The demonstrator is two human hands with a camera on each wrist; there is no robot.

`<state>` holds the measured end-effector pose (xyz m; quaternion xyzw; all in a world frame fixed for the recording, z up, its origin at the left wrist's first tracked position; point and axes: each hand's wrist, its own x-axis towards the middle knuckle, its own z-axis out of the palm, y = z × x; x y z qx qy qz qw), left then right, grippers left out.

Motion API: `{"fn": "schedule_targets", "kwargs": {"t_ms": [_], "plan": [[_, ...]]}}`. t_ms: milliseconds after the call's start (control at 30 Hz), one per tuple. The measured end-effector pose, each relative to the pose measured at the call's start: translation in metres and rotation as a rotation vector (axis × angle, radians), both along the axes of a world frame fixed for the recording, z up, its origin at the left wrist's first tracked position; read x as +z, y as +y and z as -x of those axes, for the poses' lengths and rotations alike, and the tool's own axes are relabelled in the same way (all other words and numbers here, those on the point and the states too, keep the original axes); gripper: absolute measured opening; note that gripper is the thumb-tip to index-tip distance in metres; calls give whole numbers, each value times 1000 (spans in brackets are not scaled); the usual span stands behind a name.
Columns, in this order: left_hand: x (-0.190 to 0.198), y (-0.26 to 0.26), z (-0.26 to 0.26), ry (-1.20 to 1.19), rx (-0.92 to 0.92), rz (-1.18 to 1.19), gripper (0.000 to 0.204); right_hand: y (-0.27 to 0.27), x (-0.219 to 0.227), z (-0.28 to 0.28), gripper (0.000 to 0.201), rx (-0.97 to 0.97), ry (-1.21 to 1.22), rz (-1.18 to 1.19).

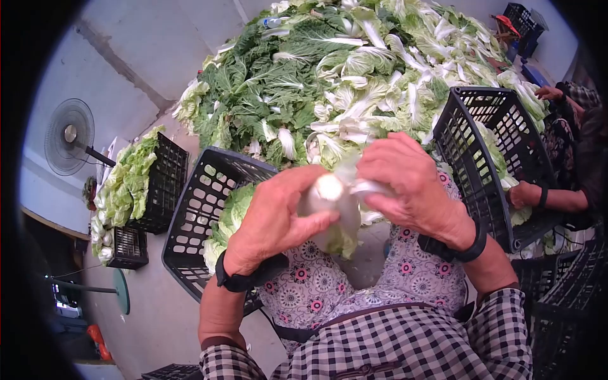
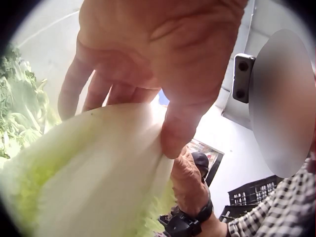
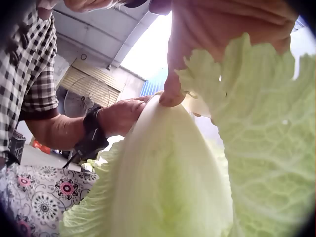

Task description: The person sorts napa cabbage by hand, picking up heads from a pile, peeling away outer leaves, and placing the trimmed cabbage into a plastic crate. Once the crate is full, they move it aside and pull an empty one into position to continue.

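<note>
A napa cabbage [image 1: 332,212] is held stem end up over my lap, in front of the big heap of cabbages [image 1: 354,76]. My left hand [image 1: 278,218] grips its pale body from the left, thumb across the white base. In the left wrist view the fingers [image 2: 173,123] curl round the pale head [image 2: 94,177]. My right hand [image 1: 405,183] holds it from the right and pinches a loose outer leaf [image 3: 266,143] that stands away from the head [image 3: 163,182].
A black crate [image 1: 190,221] with trimmed cabbages stands at my left knee, and another black crate [image 1: 481,145] tilts at my right. More crates with cabbages [image 1: 136,183] sit by a fan [image 1: 69,136]. Another person's arm [image 1: 557,199] works at the right.
</note>
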<state>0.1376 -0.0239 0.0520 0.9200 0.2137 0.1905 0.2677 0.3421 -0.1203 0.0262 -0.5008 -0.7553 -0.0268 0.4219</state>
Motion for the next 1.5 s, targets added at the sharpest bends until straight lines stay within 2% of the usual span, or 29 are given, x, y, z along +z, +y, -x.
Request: {"fn": "schedule_targets", "kwargs": {"t_ms": [67,167,200,300,333,433,467,500,600,700,800,900,933,967,1000,1033,1067,1100,1133,1167,1200,1300,1500], "plan": [[-6,6,0,-67,165,48,43,-4,-3,-4,35,-29,28,88],[-22,25,7,-331,259,279,49,7,-10,-13,37,-234,6,-117],[-21,28,11,-361,275,299,51,6,-7,-19,51,-301,-76,-74],[-16,34,22,-443,310,330,56,6,-12,-31,65,-372,22,39],[-12,33,24,-464,311,319,57,5,-12,-36,76,-347,18,115],[-1,28,30,-484,301,281,61,3,-8,-34,81,-285,93,153],[3,25,30,-483,285,257,61,4,-6,-31,100,-236,89,198],[8,22,28,-482,266,234,61,5,-8,-28,105,-176,78,186],[24,1,16,-525,170,368,70,9,-23,-21,124,-10,-13,170],[32,-20,1,-584,79,474,84,3,-15,-10,114,227,227,214],[34,-30,-23,-747,152,528,105,-12,-2,-8,96,334,577,381],[30,-22,-35,-763,112,466,96,-24,5,-24,82,231,760,303],[25,-18,-34,-709,77,485,89,-31,8,-38,81,179,857,358],[20,-13,-30,-655,44,502,81,-40,14,-54,79,82,850,343],[13,-6,-23,-614,-6,529,63,-50,20,-71,75,-3,910,322],[8,-2,-16,-588,9,559,59,-57,16,-88,66,-49,969,181],[4,1,-8,-563,26,590,55,-72,19,-111,55,-183,937,198],[0,6,0,-541,44,621,51,-83,19,-127,46,-208,976,72],[-5,13,10,-535,18,646,45,-97,16,-154,45,-350,934,50],[-6,14,14,-572,81,681,44,-110,16,-173,48,-443,922,15],[-10,19,21,-592,94,706,42,-120,19,-182,53,-472,936,-42],[-21,33,38,-627,156,754,38,-156,2,-230,56,-724,831,-41],[-32,52,67,-493,300,709,35,-180,-48,-285,61,-1002,693,198]]}}
